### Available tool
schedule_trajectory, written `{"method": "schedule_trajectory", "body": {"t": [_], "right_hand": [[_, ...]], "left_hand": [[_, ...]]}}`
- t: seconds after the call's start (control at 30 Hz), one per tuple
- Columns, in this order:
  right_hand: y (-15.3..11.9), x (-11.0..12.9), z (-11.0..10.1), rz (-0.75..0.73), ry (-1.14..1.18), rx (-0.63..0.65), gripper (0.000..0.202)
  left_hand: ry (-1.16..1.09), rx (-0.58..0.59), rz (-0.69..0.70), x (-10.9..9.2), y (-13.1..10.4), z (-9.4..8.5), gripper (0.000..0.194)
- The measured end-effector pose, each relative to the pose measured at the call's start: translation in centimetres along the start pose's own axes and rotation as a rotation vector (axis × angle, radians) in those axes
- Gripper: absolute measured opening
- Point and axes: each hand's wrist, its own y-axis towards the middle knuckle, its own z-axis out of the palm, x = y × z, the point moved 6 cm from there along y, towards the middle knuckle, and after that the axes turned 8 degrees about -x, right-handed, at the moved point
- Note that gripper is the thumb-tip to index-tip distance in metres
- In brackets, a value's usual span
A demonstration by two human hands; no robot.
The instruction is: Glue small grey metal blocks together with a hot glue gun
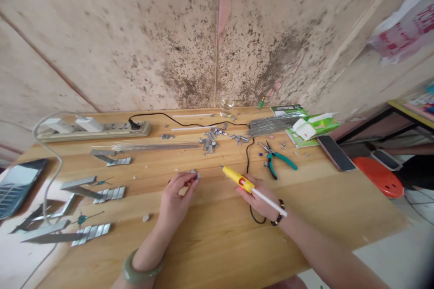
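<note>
A yellow hot glue gun [239, 179] with a white glue stick [269, 201] out of its back is gripped in my right hand [259, 196]. Its nozzle points up and left, apart from my left hand [179, 192]. The fingers of that left hand pinch a small grey piece [197, 174], partly hidden by the fingertips. Beyond both hands lies a heap of small grey strips [210, 141]. Teal-handled pliers [277, 160] lie spread to the right of the glue gun. The gun's black cord [248, 158] runs across the wooden table [217, 244].
Several folded grey assemblies [101, 194] stand along the left side. A power strip [108, 132] lies at the back left, a glass [226, 106] by the wall. At the back right are a wire bundle [274, 123], a green tissue pack [315, 126] and a phone [336, 152].
</note>
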Motion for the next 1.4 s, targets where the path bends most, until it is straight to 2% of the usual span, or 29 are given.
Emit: {"method": "schedule_trajectory", "body": {"t": [0.1,0.27,0.43,0.57,0.73,0.87,0.97,1.13,1.27,1.4], "right_hand": [[0.0,0.3,0.3,-0.039,-0.200,0.047,0.024],[0.1,-0.7,0.0,-0.161,-0.362,0.086,0.044],[-0.1,-3.4,-1.9,-0.276,-0.445,0.120,0.052],[-0.9,-4.1,-3.8,-0.402,-0.417,0.140,0.051],[-0.8,-2.9,-5.9,-0.414,-0.413,0.198,0.055],[1.7,-0.6,-6.9,-0.438,-0.423,0.119,0.042],[4.7,1.2,-5.8,-0.477,-0.380,0.110,0.033],[10.3,3.0,-1.0,-0.472,-0.455,0.195,0.021],[14.0,3.7,2.2,-0.435,-0.491,0.186,0.026],[16.1,3.6,3.7,-0.364,-0.552,0.158,0.029]], "left_hand": [[0.001,-0.005,0.011,0.0,0.0,0.0,0.015],[0.001,0.014,0.040,-0.1,-0.1,0.2,0.014],[-0.012,0.069,0.076,-0.5,-0.6,1.0,0.014],[-0.027,0.135,0.149,-1.0,-1.2,1.9,0.014],[-0.014,0.274,0.239,-1.6,-2.1,3.1,0.015],[0.050,0.352,0.276,-1.9,-2.7,3.6,0.014],[0.123,0.398,0.311,-2.2,-3.0,3.9,0.013],[0.255,0.458,0.395,-2.7,-3.5,4.3,0.015],[0.302,0.482,0.448,-2.9,-3.8,4.6,0.014],[0.347,0.520,0.455,-2.6,-4.0,4.9,0.014]]}}
